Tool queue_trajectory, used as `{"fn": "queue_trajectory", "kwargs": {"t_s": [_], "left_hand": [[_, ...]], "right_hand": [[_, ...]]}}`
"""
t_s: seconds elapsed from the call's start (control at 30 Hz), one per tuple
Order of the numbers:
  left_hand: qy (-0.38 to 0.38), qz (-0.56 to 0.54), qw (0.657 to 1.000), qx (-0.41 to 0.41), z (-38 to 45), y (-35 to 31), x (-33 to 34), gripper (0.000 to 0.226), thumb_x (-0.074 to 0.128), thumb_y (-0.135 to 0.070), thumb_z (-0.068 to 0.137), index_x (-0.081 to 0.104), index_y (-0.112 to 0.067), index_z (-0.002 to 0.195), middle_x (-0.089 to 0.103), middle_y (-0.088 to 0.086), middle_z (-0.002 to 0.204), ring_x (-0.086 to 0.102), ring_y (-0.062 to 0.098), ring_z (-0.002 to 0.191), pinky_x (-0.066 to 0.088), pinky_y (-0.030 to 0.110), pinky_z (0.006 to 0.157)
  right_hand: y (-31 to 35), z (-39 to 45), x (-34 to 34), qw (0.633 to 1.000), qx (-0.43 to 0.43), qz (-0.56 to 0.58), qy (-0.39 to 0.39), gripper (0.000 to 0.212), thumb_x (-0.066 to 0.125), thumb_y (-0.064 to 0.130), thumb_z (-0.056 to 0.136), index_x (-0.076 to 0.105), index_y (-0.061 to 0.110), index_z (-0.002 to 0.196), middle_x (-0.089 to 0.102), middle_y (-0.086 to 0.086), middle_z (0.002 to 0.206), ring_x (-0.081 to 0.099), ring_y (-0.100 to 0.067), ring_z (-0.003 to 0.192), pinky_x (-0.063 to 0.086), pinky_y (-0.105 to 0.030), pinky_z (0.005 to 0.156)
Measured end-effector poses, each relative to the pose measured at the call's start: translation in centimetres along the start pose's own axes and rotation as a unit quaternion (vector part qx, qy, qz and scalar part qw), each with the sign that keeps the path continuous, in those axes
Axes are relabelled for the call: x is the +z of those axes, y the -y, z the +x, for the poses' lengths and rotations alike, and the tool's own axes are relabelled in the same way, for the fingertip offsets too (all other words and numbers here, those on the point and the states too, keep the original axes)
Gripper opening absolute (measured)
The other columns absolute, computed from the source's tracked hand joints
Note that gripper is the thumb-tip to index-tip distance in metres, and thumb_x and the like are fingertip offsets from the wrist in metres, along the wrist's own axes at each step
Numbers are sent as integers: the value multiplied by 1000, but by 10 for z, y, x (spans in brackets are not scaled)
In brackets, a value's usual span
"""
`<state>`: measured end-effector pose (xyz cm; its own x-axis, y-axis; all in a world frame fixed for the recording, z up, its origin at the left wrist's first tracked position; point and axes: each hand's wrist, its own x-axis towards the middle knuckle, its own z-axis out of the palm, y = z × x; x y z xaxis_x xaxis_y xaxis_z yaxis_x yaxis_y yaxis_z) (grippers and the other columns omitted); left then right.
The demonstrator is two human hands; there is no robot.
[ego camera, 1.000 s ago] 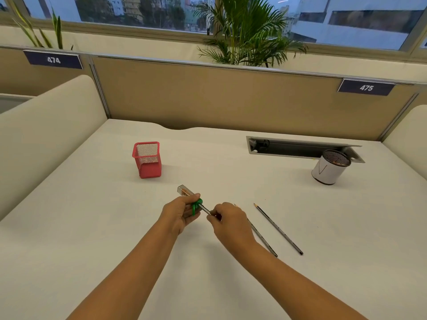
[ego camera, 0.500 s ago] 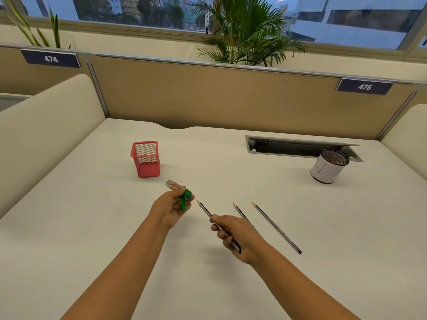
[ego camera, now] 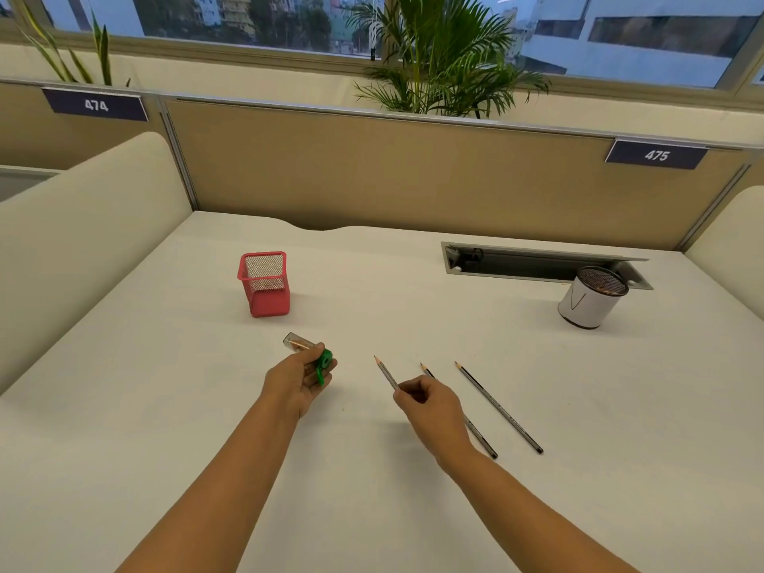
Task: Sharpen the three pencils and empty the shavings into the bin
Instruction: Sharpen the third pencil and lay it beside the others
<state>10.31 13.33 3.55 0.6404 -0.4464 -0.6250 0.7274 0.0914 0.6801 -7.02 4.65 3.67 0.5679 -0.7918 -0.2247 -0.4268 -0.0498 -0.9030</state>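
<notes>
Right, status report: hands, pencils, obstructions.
Left hand grips sharpener. Right hand holds one pencil, clear of it. Two pencils on desk. Nothing blocking.

Office, open-plan, I'd say. Numbered plates 474 (ego camera: 96,105) and 475 (ego camera: 656,155) on tan partitions (ego camera: 392,171). White surface (ego camera: 413,308) with cable tray (ego camera: 533,264), red mesh holder (ego camera: 264,283). I see a window (ego camera: 264,18) with potted palm (ego camera: 442,55).

the left hand (ego camera: 300,382) grips a green sharpener (ego camera: 323,363) with a clear shavings case. well apart to its right, the right hand (ego camera: 430,405) pinches a pencil (ego camera: 386,372), tip up. two pencils (ego camera: 497,406) lie beside the right hand; a red mesh cup (ego camera: 264,284) stands beyond the left.
</notes>
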Motion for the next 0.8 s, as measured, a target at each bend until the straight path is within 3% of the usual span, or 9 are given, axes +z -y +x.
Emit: {"fn": "queue_trajectory", "kwargs": {"t_s": [0.17, 0.27, 0.33, 0.4, 0.57, 0.7, 0.8], "left_hand": [[-3, -11, 1000, 6, 1, 2, -1, 6, 58, -6, 88, 58, -7, 82, 63, 10, 82, 62, 20, 75, 49, 29, 73], [-6, -11, 1000, 8, 1, 2, -2, 6, 58, -5, 88, 58, -7, 82, 69, 8, 67, 66, 18, 66, 49, 29, 71], [-9, -12, 1000, 9, 0, 2, -3, 5, 58, -5, 88, 58, -6, 83, 67, 9, 73, 65, 19, 68, 49, 29, 72], [-13, -16, 1000, 9, 1, 1, -5, 5, 58, -4, 88, 58, -6, 84, 63, 11, 82, 62, 21, 74, 48, 30, 73], [-19, -15, 1000, 8, 2, 0, -10, 5, 58, -4, 88, 57, -5, 83, 62, 12, 83, 61, 21, 75, 48, 30, 74], [-22, -6, 1000, 6, 3, 0, -13, 5, 59, -4, 87, 57, -5, 82, 62, 11, 83, 62, 21, 75, 48, 30, 73], [-21, -4, 1000, 5, 4, -1, -13, 5, 60, -4, 86, 58, -5, 82, 63, 12, 83, 62, 21, 75, 49, 30, 73]], "right_hand": [[-13, 10, 13, 997, -46, -60, -17, 6, 59, 19, 86, 64, 17, 87, 61, 6, 75, 56, -12, 72, 43, -18, 64], [-17, 17, 21, 998, -35, -58, -15, 12, 57, 16, 88, 67, 11, 92, 59, 9, 74, 55, -13, 72, 41, -15, 62], [-18, 21, 25, 998, -24, -64, -12, 16, 55, 15, 89, 67, 8, 95, 58, 9, 74, 54, -12, 72, 40, -13, 60], [-19, 24, 28, 996, -17, -85, -2, 18, 53, 15, 91, 67, 6, 97, 61, 4, 80, 54, -13, 76, 41, -17, 62], [-24, 29, 37, 985, -30, -170, -3, 22, 47, 16, 93, 63, 9, 107, 66, -6, 101, 52, -15, 82, 39, -24, 71], [-26, 29, 41, 966, -79, -247, -7, 20, 41, 14, 92, 60, 7, 93, 60, -6, 92, 55, -23, 82, 43, -33, 70], [-26, 29, 43, 941, -99, -323, -12, 24, 37, 17, 95, 58, 7, 97, 56, -7, 96, 55, -25, 88, 39, -31, 69]]}}
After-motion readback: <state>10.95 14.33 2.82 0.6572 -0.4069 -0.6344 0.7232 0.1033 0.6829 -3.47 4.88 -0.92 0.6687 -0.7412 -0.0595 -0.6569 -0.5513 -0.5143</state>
